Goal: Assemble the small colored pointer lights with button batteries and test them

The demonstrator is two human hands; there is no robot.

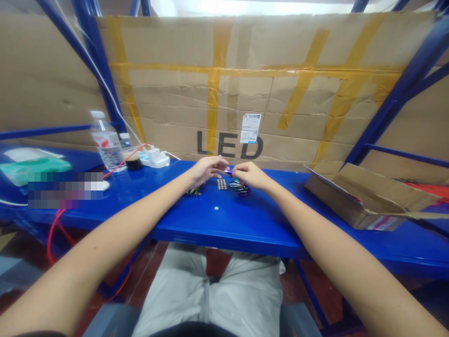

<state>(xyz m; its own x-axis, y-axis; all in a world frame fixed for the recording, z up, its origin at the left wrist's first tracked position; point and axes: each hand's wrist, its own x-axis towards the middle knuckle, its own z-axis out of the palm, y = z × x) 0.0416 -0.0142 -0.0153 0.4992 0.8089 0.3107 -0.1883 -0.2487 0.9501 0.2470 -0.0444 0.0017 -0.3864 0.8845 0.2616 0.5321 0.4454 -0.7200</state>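
Over the blue table, my right hand [247, 174] is closed on a small purple tube [228, 172], whose kind is too small to make out. Its pale end points towards my left hand [210, 169], which has its fingers apart and slightly bent close by. I cannot make out a hold on the tube there. Below and between both hands, several small silver round pieces [221, 184] lie in tidy rows. Coloured looped pieces like carabiners [241, 187] lie under my right hand. Small dark and green pieces [197, 190] lie under my left wrist, partly hidden.
One pale disc [216, 208] lies nearer the table's front edge. An open cardboard box [365, 201] stands at the right. At the left are a water bottle [105, 140], a small dark-filled bottle [132, 157], a white power strip [154, 158] and red cables. Large cardboard [168, 107] stands behind.
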